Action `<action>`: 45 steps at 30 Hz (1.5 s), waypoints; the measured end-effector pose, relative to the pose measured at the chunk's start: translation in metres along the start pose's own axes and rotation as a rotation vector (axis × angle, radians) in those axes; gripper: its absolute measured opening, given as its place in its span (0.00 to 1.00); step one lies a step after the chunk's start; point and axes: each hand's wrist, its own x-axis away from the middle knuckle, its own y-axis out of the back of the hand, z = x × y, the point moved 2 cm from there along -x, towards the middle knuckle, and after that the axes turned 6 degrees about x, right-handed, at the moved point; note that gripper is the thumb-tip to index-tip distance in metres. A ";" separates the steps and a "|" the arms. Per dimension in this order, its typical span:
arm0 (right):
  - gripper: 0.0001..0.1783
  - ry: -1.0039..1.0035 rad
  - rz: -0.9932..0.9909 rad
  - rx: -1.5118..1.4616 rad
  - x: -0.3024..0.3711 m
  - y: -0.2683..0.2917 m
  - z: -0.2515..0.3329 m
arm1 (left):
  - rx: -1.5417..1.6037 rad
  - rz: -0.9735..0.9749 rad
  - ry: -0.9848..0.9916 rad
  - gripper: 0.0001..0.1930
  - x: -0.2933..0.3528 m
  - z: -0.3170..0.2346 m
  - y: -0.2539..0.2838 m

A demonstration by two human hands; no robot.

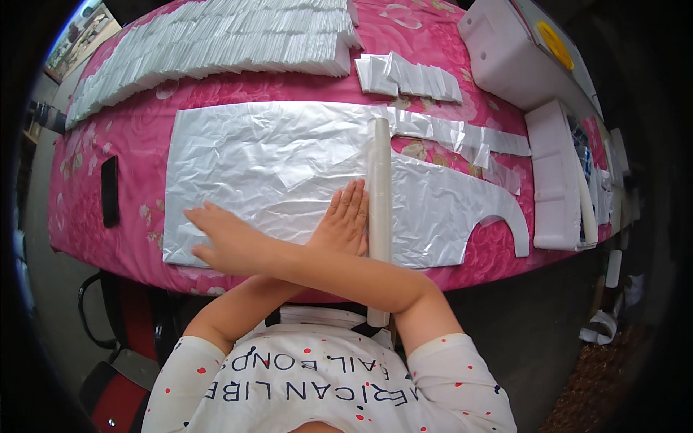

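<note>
A thin white plastic apron lies spread flat, its neck loop and cut-out armholes toward the right. Across it, front to back, rests a pale translucent tube whose near end sticks out past the table edge. My forearms are crossed, the right one over the left. Flat on the plastic just left of the tube is my left hand, fingers straight and side by side. My right hand is over the left part of the apron with its fingers apart; it holds nothing. Whether its palm touches the plastic I cannot tell.
Long rows of folded white plastic packets fill the back left, with a smaller row beside them. A black phone-like slab lies at left on the pink flowered cloth. White foam boxes stand at right. Chairs are lower left.
</note>
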 end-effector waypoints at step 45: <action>0.32 0.517 0.159 0.765 -0.077 -0.031 -0.036 | 0.885 -0.794 0.877 0.28 0.285 0.078 0.149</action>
